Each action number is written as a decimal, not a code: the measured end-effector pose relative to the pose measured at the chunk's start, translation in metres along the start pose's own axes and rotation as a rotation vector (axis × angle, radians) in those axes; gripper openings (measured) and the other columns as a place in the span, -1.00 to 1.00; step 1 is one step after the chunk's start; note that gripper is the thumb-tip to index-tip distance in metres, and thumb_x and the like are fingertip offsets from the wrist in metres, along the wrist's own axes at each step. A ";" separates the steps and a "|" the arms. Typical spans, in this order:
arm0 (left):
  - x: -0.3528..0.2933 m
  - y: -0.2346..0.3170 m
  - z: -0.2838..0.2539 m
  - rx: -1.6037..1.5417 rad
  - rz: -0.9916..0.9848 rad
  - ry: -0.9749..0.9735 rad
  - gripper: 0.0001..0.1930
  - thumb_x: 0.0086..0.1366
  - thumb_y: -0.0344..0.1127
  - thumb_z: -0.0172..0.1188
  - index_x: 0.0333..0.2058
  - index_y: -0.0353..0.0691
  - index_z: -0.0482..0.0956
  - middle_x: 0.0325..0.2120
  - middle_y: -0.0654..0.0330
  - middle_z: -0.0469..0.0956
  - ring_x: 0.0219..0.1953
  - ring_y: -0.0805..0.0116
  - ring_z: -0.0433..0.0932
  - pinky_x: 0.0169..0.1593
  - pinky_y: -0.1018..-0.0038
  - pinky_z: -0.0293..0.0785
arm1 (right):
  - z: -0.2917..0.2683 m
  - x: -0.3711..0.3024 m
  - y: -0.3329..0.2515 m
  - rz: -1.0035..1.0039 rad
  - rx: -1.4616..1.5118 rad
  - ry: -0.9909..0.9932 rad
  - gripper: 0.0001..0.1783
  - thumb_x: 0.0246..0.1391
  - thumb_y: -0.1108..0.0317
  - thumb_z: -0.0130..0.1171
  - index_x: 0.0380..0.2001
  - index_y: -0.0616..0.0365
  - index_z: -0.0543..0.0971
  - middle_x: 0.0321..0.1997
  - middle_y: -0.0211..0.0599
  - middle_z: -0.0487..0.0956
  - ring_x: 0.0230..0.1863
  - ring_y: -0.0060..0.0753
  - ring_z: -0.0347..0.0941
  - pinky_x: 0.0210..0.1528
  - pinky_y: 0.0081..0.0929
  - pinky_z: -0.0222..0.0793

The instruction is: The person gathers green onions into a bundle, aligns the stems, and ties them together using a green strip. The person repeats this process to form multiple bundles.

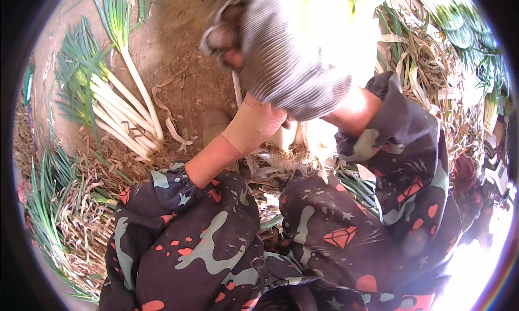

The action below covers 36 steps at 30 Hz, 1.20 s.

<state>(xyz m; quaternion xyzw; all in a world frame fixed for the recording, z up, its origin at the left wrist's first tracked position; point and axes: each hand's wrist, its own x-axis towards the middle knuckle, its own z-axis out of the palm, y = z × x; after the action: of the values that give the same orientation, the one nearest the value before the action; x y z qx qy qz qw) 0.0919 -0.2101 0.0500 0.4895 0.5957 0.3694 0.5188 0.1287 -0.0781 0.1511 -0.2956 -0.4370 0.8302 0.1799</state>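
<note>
In front of my knees stands a bundle of long green onions [292,138], its white root ends down among dry scraps and its upper part washed out by glare. My right hand [286,54], in a grey ribbed glove with darkened fingertips, crosses in front of the bundle. Its fingers are curled and blurred; whatever they hold cannot be made out. Below it, my left hand [257,124] wears a beige glove or cuff and reaches in beside the onion stems. The right hand covers its fingers.
On the dirt floor at the left lie several loose long green onions [121,105], white ends toward me. A pile of dry husks and leaves [81,219] is at the near left. More dry leaves [416,62] and green onion tops [459,24] heap up at the right.
</note>
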 end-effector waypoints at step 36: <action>0.020 0.024 0.009 -0.426 -0.213 0.154 -0.60 0.37 -0.40 0.17 0.11 -0.26 0.26 -0.44 0.23 0.51 -0.53 0.59 0.43 -0.48 0.62 0.44 | -0.105 -0.113 0.079 0.083 -0.496 0.205 -0.61 0.23 0.18 0.23 -0.10 0.34 0.61 -0.35 -0.36 0.64 -0.30 -0.68 0.46 -0.21 -0.62 0.42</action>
<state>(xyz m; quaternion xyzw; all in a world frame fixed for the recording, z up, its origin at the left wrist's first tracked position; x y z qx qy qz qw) 0.1055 -0.1859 0.0656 0.2739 0.5906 0.4659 0.5993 0.2798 -0.1201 0.0765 -0.4309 -0.5942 0.6700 0.1112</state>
